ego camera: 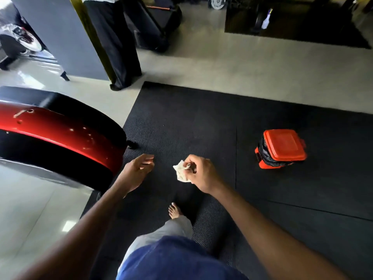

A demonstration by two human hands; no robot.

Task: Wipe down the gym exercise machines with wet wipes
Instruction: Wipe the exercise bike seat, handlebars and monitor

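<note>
— What does the person hold, and with which hand?

— The right hand (198,172) holds a crumpled white wet wipe (181,171); the fingers are curled and the wipe is pinched between the thumb and the fingertips, so that it sticks out to the left of the fist; the hand is in the air above the black textured rubber floor mat (181,122).

— And the other hand?

— The left hand (137,173) holds nothing; its fingers are relaxed and a little apart, slightly bent, with the palm turned toward the right hand; it is just beside the curved red and black glossy cover of an exercise machine (58,134), but not touching it; the two hands are near each other, with a gap between them.

— What else stands around?

— A small orange bin with a flat orange lid and a black liner (281,148) stands on the mat, to the right of the right hand and well apart from it; the lid is closed. Below the hands one sees the person's bare foot (174,210) on the mat, a grey trouser leg (171,229) and a blue shirt (177,259). Farther back, on the pale floor (242,63), a second person in black trousers (117,47) stands beside a grey panel with a yellow edge (66,37); a white spray bottle (266,20) stands at the top right, on a dark mat.
</note>
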